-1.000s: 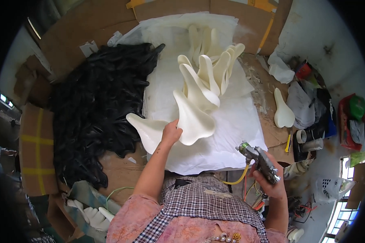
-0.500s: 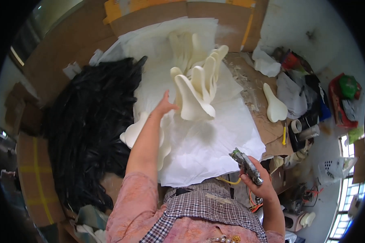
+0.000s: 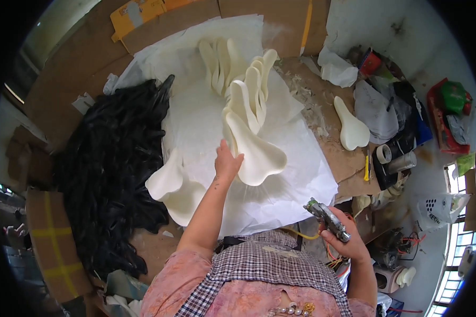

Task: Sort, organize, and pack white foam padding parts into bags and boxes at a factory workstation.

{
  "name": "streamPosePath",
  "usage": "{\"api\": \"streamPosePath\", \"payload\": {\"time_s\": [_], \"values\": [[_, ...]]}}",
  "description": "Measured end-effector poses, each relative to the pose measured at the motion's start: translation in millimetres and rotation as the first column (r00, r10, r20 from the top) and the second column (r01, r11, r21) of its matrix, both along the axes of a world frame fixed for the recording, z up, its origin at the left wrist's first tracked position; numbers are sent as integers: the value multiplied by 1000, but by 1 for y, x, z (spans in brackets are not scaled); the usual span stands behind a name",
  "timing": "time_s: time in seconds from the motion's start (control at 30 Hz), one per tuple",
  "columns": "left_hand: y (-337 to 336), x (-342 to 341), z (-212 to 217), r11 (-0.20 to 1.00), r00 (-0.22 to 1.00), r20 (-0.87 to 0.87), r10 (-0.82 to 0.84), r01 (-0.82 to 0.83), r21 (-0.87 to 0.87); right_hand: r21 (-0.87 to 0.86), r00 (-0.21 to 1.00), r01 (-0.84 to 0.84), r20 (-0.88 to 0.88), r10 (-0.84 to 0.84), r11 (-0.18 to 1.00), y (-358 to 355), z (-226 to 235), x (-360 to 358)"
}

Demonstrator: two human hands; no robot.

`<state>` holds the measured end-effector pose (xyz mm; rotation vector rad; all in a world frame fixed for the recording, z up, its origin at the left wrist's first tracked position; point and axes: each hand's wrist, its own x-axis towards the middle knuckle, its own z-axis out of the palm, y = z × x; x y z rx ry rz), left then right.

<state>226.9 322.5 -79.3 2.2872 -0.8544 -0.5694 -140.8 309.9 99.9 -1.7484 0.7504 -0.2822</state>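
Observation:
Cream-coloured bicycle saddle pads stand leaning in a row on white sheeting [image 3: 301,177]. My left hand [image 3: 229,161] grips the left edge of the nearest saddle pad [image 3: 256,156], whose broad end faces me; its fingertips are partly hidden behind the pad. Behind it, more saddle pads [image 3: 241,103] lean close together. In my right hand [image 3: 346,238] is a spray gun [image 3: 328,219], a grimy metal one with a greenish tip, held at the sheet's front right edge. Two other pale saddle pads [image 3: 164,177] overlap beside my left forearm.
A large heap of black saddle covers [image 3: 116,174] fills the left side. On the cardboard to the right lie a single saddle pad [image 3: 350,127], a yellow-handled tool [image 3: 366,168] and a tape roll [image 3: 383,154]. A yellow hose [image 3: 301,234] runs near my right hand.
My left hand has moved from beside the row onto the nearest saddle pad, which now sits closer to me and tilts back more. The right hand still holds the spray gun, nearly in place.

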Motion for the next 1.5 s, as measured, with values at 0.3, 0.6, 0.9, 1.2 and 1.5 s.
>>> {"api": "streamPosePath", "payload": {"time_s": [0.3, 0.6, 0.9, 1.2, 1.5], "values": [[23, -44, -10, 979, 966, 248, 75, -24, -203, -120, 982, 75, 180, -53, 990, -20, 22, 9], [38, -60, 7, 968, 904, 366, 220, -156, -197, -163, 988, -50, 137, 73, 985, -22, 19, -12], [101, -113, -11, 859, 983, -95, 159, -186, -478, 39, 992, -112, 64, 109, 993, -31, 39, 15], [178, -23, 74, 651, 811, 123, 572, -358, -669, 48, 992, -122, 38, 120, 991, -43, 50, 71], [117, 63, 68, 998, 979, 192, 66, -62, -31, -29, 987, -151, -55, 149, 988, -58, 43, 36]]}}
